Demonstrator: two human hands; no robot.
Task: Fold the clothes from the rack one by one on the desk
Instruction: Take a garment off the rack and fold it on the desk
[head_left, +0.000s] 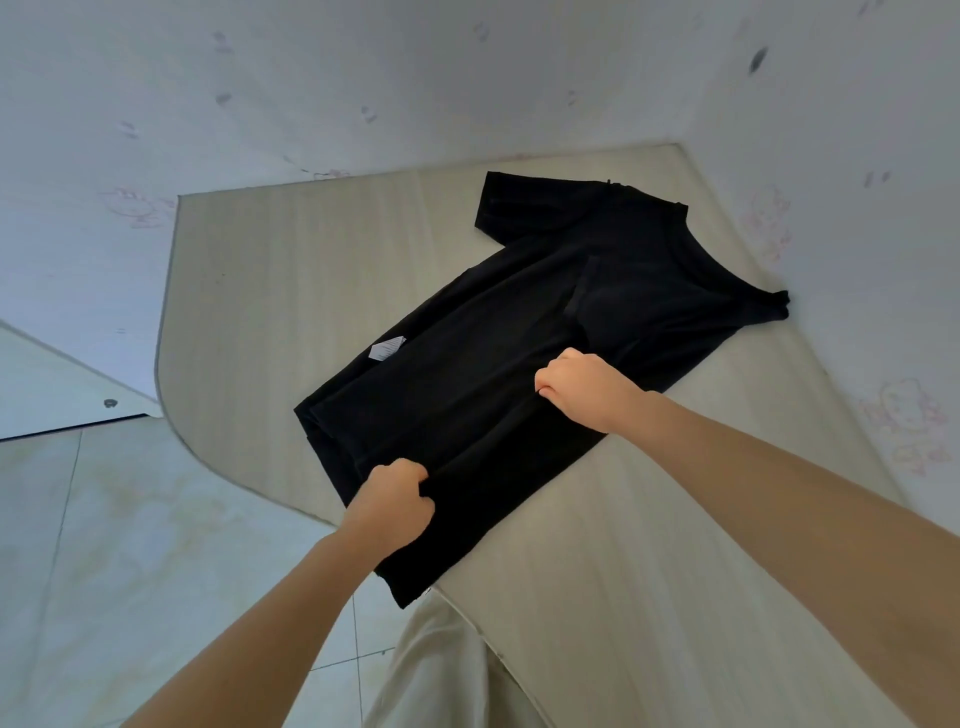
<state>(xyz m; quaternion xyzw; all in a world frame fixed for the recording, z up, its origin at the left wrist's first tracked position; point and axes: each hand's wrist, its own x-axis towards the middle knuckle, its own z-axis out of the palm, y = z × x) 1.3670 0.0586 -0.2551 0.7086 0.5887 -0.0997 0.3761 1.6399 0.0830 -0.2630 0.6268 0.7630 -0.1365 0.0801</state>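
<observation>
A black T-shirt (524, 332) lies spread on the pale wood-grain worktop (291, 260), set at a slant: its collar end points toward the far right corner where the two walls meet, and its hem end points toward the near left edge. One short sleeve (511, 208) lies flat at the far side; the other side of the shirt bunches to a small point near the right wall. A white care label (387, 347) shows on the fabric on the left side of the body, well apart from both hands.

The left hand (392, 501) is closed in a fist over the hem, at the near edge of the worktop, pinching a fold of black cloth between thumb and curled fingers. Part of the hem hangs just past the worktop edge below this hand. The right hand (582, 387) is likewise curled tight on the shirt, gripping a ridge of fabric around the middle of the body, farther in over the worktop. Between the two hands a raised crease runs along the length of the shirt.

Both bare forearms reach in from the bottom of the view. Light trousers (441, 670) show below the worktop edge, and a tiled floor (104, 545) lies to the left. The walls (311, 78) behind carry pale wallpaper with small faint figures.
</observation>
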